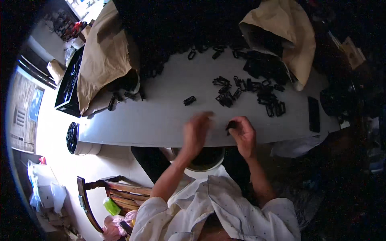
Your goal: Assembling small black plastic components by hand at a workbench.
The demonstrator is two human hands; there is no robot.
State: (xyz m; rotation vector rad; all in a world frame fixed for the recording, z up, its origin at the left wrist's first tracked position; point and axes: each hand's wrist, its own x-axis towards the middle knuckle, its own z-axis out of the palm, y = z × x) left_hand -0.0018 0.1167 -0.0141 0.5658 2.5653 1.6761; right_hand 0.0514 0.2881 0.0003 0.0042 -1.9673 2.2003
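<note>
My right hand (245, 135) is closed over the front part of the table, with a small black plastic piece (231, 125) pinched between thumb and fingers. My left hand (196, 134) hovers just left of it, smeared by motion, so its fingers cannot be read. Past my left hand, a single black rectangular clip-like part (189, 100) lies by itself. A loose cluster of similar black parts (227, 96) sits beyond my hands. More of them form a pile (270, 100) to the right.
Brown paper sacks stand open at the left (105, 64) and far right (299, 36), with black parts at their mouths. A black crate (66, 90) is beside the left sack. Below the table's front edge (120, 142) are a bucket (205, 162) and a wooden chair (120, 195). A dark slab (313, 114) lies right.
</note>
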